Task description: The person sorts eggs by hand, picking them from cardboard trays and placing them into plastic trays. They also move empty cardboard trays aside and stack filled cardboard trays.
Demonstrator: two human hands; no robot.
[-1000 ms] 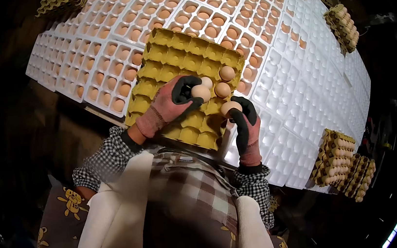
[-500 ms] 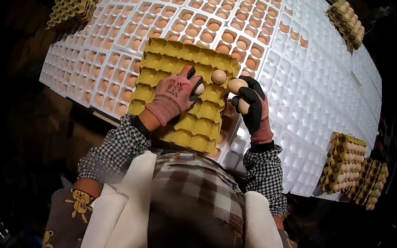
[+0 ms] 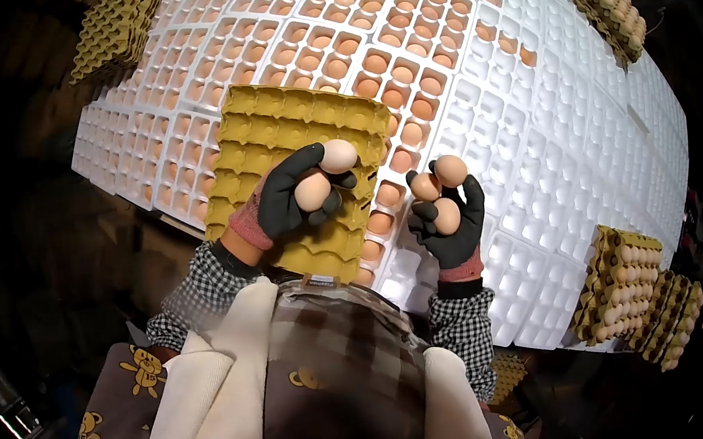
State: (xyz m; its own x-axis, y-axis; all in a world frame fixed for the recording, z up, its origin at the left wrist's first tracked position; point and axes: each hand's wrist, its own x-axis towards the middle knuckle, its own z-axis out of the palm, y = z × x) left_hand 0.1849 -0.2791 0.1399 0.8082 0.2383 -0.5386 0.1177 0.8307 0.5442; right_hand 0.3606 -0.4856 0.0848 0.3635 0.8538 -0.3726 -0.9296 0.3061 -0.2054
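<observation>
My left hand point(image 3: 290, 199), in a black and pink glove, is turned palm up over the yellow egg carton tray point(image 3: 276, 128). Its fingers are closed around two eggs point(image 3: 312, 192). To the right, my right hand point(image 3: 452, 230), gloved alike, grips several eggs point(image 3: 450, 171) above the white plastic trays. No eggs show in the visible cups of the yellow tray, which lies across the filled trays; part of it is hidden under my left hand and forearm.
White plastic trays point(image 3: 525, 148) cover the table, with eggs in the left and far ones. Stacked cartons with eggs stand at the right point(image 3: 623, 284) and far right point(image 3: 610, 12). A stack of yellow cartons point(image 3: 117, 29) sits at the far left.
My left hand has lifted from the yellow tray and turned palm up with eggs. The egg left in the tray is gone from it, and my right hand now holds one more egg.
</observation>
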